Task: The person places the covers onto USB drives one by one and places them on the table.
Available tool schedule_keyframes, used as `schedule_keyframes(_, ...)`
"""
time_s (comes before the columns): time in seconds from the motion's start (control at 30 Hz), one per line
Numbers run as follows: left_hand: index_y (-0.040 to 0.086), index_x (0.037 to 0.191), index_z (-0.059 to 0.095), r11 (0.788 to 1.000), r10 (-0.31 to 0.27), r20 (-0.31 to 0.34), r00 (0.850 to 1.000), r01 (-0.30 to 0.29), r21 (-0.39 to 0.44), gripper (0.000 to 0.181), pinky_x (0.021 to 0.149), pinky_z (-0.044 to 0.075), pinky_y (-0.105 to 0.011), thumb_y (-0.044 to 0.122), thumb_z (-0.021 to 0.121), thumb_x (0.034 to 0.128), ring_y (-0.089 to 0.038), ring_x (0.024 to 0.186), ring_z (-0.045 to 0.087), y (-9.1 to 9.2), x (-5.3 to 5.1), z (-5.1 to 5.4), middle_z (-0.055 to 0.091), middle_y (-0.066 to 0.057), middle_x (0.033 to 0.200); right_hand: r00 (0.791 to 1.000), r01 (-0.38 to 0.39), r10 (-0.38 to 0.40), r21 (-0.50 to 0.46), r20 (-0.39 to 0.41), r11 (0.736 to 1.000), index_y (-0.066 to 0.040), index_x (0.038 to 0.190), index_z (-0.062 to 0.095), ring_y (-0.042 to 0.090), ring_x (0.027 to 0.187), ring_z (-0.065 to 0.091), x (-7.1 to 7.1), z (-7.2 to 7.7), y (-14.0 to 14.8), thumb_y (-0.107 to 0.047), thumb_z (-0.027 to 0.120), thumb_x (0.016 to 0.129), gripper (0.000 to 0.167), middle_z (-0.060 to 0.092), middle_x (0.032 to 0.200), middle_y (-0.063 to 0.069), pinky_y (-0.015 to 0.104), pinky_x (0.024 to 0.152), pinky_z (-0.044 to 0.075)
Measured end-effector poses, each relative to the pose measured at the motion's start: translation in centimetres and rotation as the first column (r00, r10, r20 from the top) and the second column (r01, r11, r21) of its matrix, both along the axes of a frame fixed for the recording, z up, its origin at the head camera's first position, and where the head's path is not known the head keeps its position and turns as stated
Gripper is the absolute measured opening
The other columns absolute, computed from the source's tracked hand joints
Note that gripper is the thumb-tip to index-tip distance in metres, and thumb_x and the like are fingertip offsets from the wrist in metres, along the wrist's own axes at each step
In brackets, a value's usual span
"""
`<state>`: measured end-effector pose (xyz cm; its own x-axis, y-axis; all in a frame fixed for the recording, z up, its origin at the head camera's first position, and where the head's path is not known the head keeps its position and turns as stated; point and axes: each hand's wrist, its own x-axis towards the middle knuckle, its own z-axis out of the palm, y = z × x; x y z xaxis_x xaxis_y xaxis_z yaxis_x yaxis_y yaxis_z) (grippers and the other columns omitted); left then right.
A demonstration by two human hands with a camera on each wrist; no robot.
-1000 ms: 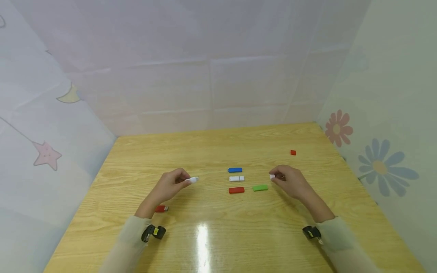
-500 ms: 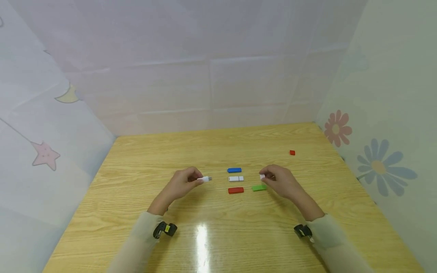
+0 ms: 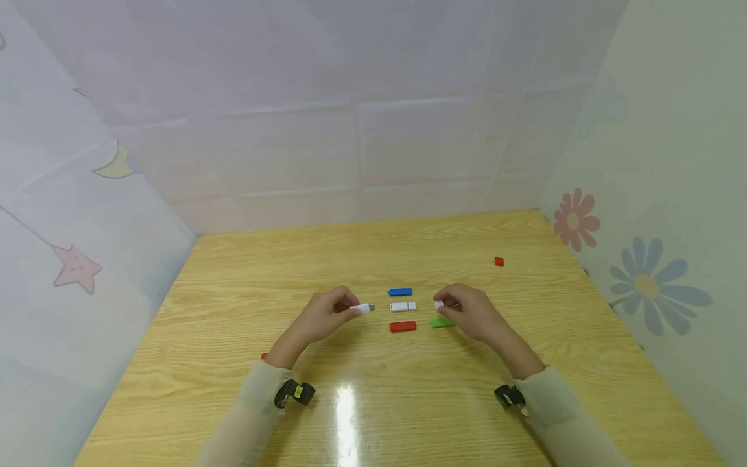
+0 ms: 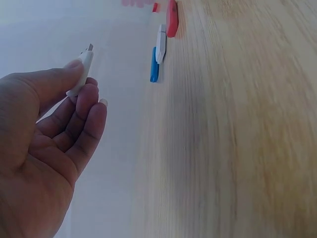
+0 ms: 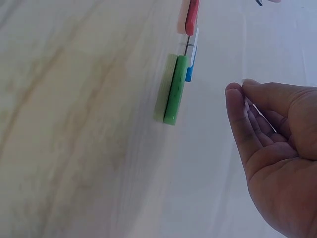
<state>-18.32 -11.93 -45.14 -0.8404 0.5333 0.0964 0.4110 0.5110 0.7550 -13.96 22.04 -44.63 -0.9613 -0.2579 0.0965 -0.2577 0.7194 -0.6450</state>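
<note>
Between thumb and fingers, my left hand [image 3: 324,315] pinches a white USB flash drive [image 4: 84,68], its metal plug bare and facing right. Opposite it, my right hand [image 3: 470,312] pinches a small white cap [image 3: 439,303], mostly hidden by the fingertips in the right wrist view. Both hands are held above the table, apart from each other. In the gap lie a blue flash drive [image 3: 400,292], a capped white flash drive [image 3: 403,307] and a red one [image 3: 403,326], roughly in a column. A green flash drive [image 5: 176,89] lies below the right hand.
A small red cap [image 3: 498,261] lies at the back right of the wooden table [image 3: 373,383]. Part of another red flash drive [image 3: 264,356] shows beside the left wrist. Pale cloth walls [image 3: 362,149] stand behind and at both sides.
My left hand has moved right with the white flash drive, and my right hand has moved left with the cap, so the two are closer together. The flash drives on the table stay put.
</note>
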Motion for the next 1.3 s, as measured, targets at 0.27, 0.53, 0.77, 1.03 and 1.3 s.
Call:
schedule_keyframes(0.27, 0.016, 0.106, 0.069, 1.0, -0.023, -0.011, 1.0, 0.024, 0.019, 0.01, 0.07, 0.054, -0.027, 0.021, 0.071, 0.0975, -0.009, 0.079, 0.063, 0.9, 0.0, -0.2, 0.071, 0.006, 0.093, 1.0, -0.019, 0.019, 0.0, 0.004, 1.0, -0.003, 0.116, 0.07, 0.017, 0.093, 0.065, 0.0, 0.2, -1.0, -0.011, 0.07, 0.096, 0.021, 0.069, 0.103, 0.002, 0.036, 0.081, 0.057)
schedule_keyframes(0.53, 0.014, 0.107, 0.071, 0.999, -0.046, -0.005, 0.999, 0.046, 0.027, 0.012, 0.071, 0.055, -0.026, 0.021, 0.071, 0.0972, -0.008, 0.08, 0.064, 2.1, 0.1, -0.1, 0.072, 0.006, 0.094, 0.998, -0.056, 0.056, -0.019, -0.027, 0.998, -0.003, 0.114, 0.071, 0.015, 0.091, 0.065, 0.1, 0.2, -2.1, -0.009, 0.07, 0.096, 0.02, 0.069, 0.101, 0.001, 0.033, 0.078, 0.058)
schedule_keyframes(0.77, 0.015, 0.105, 0.071, 0.998, -0.061, -0.013, 0.998, 0.061, 0.032, 0.011, 0.068, 0.054, -0.025, 0.022, 0.071, 0.0971, -0.008, 0.077, 0.063, 3.0, 0.1, 0.1, 0.072, 0.006, 0.092, 0.998, -0.064, 0.063, -0.038, -0.023, 0.997, -0.004, 0.113, 0.071, 0.014, 0.091, 0.065, 0.0, 0.1, -2.7, -0.008, 0.071, 0.095, 0.018, 0.069, 0.102, 0.002, 0.032, 0.079, 0.058)
schedule_keyframes(1.03, 0.016, 0.104, 0.071, 0.998, -0.055, 0.008, 0.998, 0.055, 0.022, 0.01, 0.068, 0.054, -0.025, 0.023, 0.071, 0.0971, -0.007, 0.077, 0.063, 3.7, 0.1, 0.2, 0.072, 0.008, 0.091, 0.997, -0.067, 0.064, -0.065, -0.042, 0.996, -0.004, 0.112, 0.071, 0.013, 0.088, 0.065, 0.1, 0.2, -3.3, -0.006, 0.072, 0.094, 0.019, 0.069, 0.099, 0.001, 0.031, 0.077, 0.058)
schedule_keyframes(1.3, 0.015, 0.105, 0.071, 0.998, -0.065, 0.021, 0.998, 0.065, 0.027, 0.011, 0.071, 0.055, -0.026, 0.023, 0.071, 0.0969, -0.006, 0.081, 0.065, 4.1, 0.2, 0.1, 0.072, 0.007, 0.093, 0.996, -0.077, 0.073, -0.065, -0.053, 0.995, -0.004, 0.111, 0.072, 0.012, 0.087, 0.064, 0.1, 0.3, -3.7, -0.005, 0.073, 0.093, 0.017, 0.069, 0.099, 0.001, 0.03, 0.077, 0.058)
